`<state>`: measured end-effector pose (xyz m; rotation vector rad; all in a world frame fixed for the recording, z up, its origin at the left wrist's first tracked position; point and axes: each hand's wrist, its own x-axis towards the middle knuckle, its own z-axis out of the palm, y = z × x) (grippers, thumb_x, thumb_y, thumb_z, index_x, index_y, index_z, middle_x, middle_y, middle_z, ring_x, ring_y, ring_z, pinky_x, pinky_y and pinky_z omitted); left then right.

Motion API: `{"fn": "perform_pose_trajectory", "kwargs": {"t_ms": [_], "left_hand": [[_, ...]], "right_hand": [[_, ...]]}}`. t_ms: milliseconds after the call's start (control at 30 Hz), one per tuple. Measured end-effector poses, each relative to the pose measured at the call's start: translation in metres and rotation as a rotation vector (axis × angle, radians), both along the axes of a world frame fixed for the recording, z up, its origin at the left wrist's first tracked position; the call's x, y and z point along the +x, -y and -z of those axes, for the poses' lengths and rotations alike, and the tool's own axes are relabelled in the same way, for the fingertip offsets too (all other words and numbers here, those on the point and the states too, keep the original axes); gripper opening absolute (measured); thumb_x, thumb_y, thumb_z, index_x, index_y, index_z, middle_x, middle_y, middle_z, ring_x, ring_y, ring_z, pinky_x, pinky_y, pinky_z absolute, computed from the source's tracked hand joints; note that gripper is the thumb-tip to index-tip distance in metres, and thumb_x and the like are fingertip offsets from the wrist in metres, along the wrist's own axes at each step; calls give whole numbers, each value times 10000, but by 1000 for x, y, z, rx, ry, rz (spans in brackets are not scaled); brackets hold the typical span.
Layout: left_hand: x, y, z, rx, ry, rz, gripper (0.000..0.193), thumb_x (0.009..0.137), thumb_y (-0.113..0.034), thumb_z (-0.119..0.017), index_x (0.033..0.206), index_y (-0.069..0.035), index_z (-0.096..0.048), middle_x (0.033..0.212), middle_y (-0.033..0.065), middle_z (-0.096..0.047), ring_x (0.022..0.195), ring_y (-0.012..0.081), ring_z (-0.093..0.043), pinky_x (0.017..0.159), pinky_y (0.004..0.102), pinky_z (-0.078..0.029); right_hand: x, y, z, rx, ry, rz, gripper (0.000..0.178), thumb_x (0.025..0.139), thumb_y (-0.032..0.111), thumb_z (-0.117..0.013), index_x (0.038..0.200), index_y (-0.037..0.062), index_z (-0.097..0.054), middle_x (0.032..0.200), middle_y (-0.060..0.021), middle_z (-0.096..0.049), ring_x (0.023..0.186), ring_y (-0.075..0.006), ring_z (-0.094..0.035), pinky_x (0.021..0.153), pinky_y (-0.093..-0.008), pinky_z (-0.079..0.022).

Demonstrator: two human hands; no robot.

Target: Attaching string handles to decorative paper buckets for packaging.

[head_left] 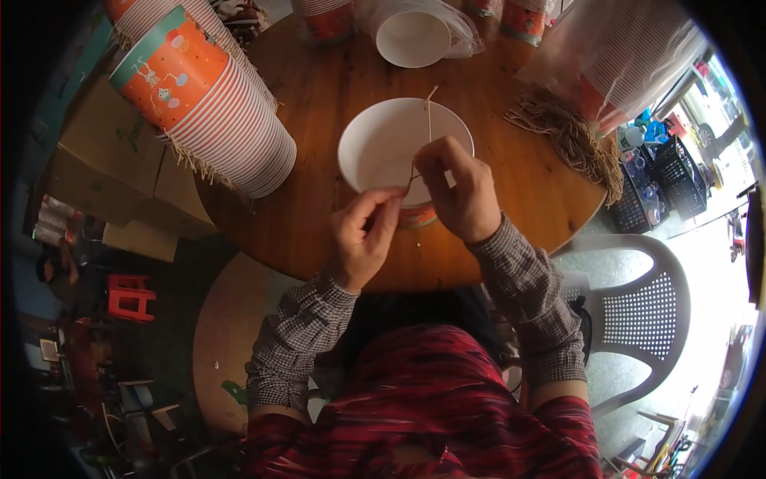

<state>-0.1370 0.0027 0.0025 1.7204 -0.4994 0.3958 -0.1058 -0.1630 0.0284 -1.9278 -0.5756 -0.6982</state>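
Note:
A paper bucket point(373, 137), white inside with a strip of orange printed wall showing, stands before me on the round wooden table point(303, 219). Over its mouth runs a thin tan cord point(429, 121), its far end knotted near the far rim. My right hand point(463, 191) pinches the cord above the bucket's right side. At the near rim, the fingertips of my left hand point(364, 238) are pressed together on the same cord, just left of the right hand. Fingers partly hide the stretch of cord between the hands.
A leaning stack of orange paper buckets point(211, 108) is at left. Loose tan cords point(570, 148) hang over the table's right edge beside a plastic-wrapped bucket stack point(622, 68). Another white bucket point(412, 38) lies at the far side. A plastic chair point(678, 307) stands right; cardboard boxes point(108, 164), left.

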Motion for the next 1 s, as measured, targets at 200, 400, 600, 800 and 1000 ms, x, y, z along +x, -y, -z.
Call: {"fn": "perform_pose_trajectory", "kwargs": {"t_ms": [200, 400, 600, 800, 1000], "left_hand": [[15, -10, -33, 5, 50, -14, 241, 867, -62, -659, 1092, 15, -620, 915, 46, -652, 549, -1, -442, 486, 168, -355], [22, -1, -48, 120, -41, 60, 120, 848, -68, -677, 943, 3, -655, 776, 38, -676, 597, 56, -571, 550, 226, -470], [26, -6, -64, 272, -150, 191, 90, 875, -55, -641, 924, 20, -637, 807, 16, -665, 717, 56, -606, 650, 213, -499], [23, -12, -64, 345, -29, 63, 83, 828, -32, -664, 872, 14, -611, 798, 35, -640, 667, 72, -562, 583, 215, -436], [22, -26, -33, 349, 283, -40, 93, 780, 13, -663, 799, -20, -578, 795, 58, -618, 650, 135, -563, 545, 240, -431]], "right_hand": [[-2, 7, -12, 41, -77, -220, 58, 866, -1, -587, 911, 30, -570, 837, -91, -636, 755, -207, -638, 655, -292, -500], [0, 2, -14, 35, -20, -192, 109, 858, -1, -601, 956, 34, -568, 793, -87, -617, 701, -190, -628, 618, -292, -495], [-2, -1, -19, 135, -122, -131, 197, 860, 21, -606, 1050, 44, -557, 668, -57, -583, 597, -147, -599, 573, -273, -478], [7, -1, -17, 168, -99, -50, 183, 869, 35, -609, 1043, 52, -558, 636, -66, -559, 556, -131, -577, 539, -264, -464], [21, 10, -6, 188, 67, 93, 109, 886, 38, -595, 990, 49, -564, 639, -66, -568, 557, -113, -569, 533, -248, -452]]}}
